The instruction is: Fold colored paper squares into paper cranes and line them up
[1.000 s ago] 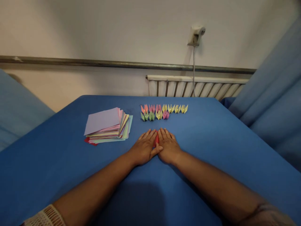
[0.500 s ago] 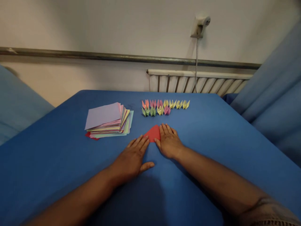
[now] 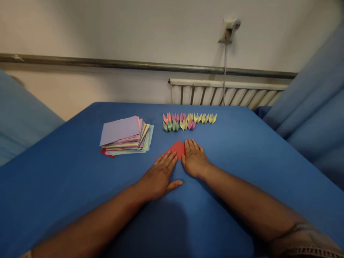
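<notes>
A red sheet of paper (image 3: 178, 148), folded to a triangle shape, lies flat on the blue table (image 3: 225, 222). My left hand (image 3: 161, 175) rests with outstretched fingers on its left part, thumb spread away over the tabletop. On the right side of the paper my right hand (image 3: 195, 158) lies flat, fingers pointing away from me. Both palms hide parts of the red paper, so its full outline does not show.
Left of the hands is a stack of coloured paper (image 3: 120, 132). Beyond the red paper stand several small folded paper cranes (image 3: 184, 124) in two rows. A radiator (image 3: 215, 93) and a wall socket with a cable (image 3: 227, 32) are behind; blue curtains (image 3: 317, 96) hang at both sides.
My left hand has slid a little right and away from me over the red paper, covering more of its left part. My right hand remains nearly in place.
</notes>
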A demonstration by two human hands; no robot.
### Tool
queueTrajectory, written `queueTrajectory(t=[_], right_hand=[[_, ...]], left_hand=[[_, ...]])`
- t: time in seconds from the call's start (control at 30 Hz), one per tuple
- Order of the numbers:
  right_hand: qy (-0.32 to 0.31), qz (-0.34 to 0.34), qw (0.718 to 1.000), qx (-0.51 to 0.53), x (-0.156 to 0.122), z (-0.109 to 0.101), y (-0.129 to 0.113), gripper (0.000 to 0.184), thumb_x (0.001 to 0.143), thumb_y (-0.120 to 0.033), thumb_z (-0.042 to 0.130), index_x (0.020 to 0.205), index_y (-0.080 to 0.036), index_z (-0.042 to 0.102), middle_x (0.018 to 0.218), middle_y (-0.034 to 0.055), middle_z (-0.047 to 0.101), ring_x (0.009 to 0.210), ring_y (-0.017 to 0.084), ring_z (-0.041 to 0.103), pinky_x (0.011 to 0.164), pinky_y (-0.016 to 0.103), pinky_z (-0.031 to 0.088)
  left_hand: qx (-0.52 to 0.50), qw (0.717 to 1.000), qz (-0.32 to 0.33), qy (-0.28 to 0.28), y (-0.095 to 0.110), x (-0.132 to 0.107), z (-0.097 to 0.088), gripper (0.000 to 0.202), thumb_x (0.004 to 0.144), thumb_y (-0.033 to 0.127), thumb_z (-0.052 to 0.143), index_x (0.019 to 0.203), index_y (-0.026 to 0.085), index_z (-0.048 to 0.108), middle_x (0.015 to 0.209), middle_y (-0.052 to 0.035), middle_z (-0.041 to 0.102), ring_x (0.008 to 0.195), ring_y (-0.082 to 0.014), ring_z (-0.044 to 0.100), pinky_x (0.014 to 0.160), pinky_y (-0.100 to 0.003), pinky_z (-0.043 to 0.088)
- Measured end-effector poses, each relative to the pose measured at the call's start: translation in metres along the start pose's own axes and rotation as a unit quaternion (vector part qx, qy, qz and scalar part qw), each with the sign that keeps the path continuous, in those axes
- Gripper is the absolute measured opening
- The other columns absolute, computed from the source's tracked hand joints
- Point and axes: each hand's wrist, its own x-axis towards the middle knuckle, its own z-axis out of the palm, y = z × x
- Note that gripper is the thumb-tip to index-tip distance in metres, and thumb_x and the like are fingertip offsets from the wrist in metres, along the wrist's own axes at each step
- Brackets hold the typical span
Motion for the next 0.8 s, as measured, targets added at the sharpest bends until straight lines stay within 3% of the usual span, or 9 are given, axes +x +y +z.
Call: queueTrajectory(t=[0.27,0.37,0.4,0.47,0.6,0.8], right_hand=[[0.016,0.092,0.995,-0.045,-0.022,-0.010,0.055,0.063,0.089,-0.028,0.034,0.147,-0.004,0.025,0.152,0.0179,0.029,0.140,0.031,0.024,0.109,0.047,0.022],[0.041,0.124,0.990,-0.060,-0.028,-0.018,0.060,0.062,0.088,-0.022,0.036,0.146,-0.002,0.027,0.152,0.0190,0.029,0.140,0.032,0.024,0.109,0.048,0.023],[0.055,0.110,0.990,-0.062,-0.030,-0.021,0.056,0.063,0.086,-0.021,0.037,0.146,-0.003,0.028,0.153,0.0186,0.027,0.141,0.032,0.021,0.109,0.048,0.022],[0.065,0.023,0.996,-0.049,-0.034,-0.025,0.041,0.060,0.086,-0.018,0.039,0.145,-0.009,0.033,0.155,0.0126,0.025,0.142,0.028,0.019,0.111,0.047,0.020],[0.011,-0.141,0.990,0.011,-0.043,-0.026,0.012,0.044,0.094,-0.028,0.035,0.134,-0.021,0.051,0.147,0.0056,0.041,0.135,0.023,0.034,0.109,0.040,0.026],[-0.006,-0.143,0.990,0.012,-0.047,-0.025,0.019,0.041,0.096,-0.027,0.033,0.127,-0.017,0.058,0.135,0.0068,0.054,0.121,0.022,0.047,0.102,0.036,0.036]], left_hand=[[0.000,1.000,0.011,0.015,-0.008,-0.003,-0.001,0.084,0.087,0.068,0.033,0.148,0.012,0.023,0.155,-0.0175,0.021,0.144,-0.0297,0.016,0.115,-0.046,0.020],[-0.002,1.000,0.011,0.015,-0.008,-0.002,-0.001,0.079,0.087,0.068,0.034,0.148,0.017,0.028,0.156,-0.0164,0.020,0.144,-0.0315,0.017,0.114,-0.049,0.021],[-0.002,1.000,0.013,0.019,-0.008,-0.001,-0.001,0.077,0.087,0.067,0.035,0.147,0.019,0.030,0.156,-0.0156,0.020,0.144,-0.0319,0.017,0.114,-0.049,0.021],[-0.003,0.999,0.017,0.028,-0.008,-0.001,0.000,0.073,0.087,0.067,0.036,0.145,0.023,0.033,0.156,-0.0140,0.020,0.144,-0.0321,0.017,0.113,-0.050,0.022],[-0.004,0.999,0.010,0.034,-0.007,-0.003,-0.001,0.077,0.086,0.068,0.038,0.145,0.019,0.035,0.155,-0.0162,0.025,0.143,-0.0323,0.020,0.112,-0.049,0.025],[0.034,0.998,-0.020,0.049,-0.012,-0.012,-0.014,0.072,0.087,0.066,0.038,0.135,0.014,0.049,0.153,-0.0158,0.030,0.141,-0.0334,0.025,0.112,-0.048,0.026]])
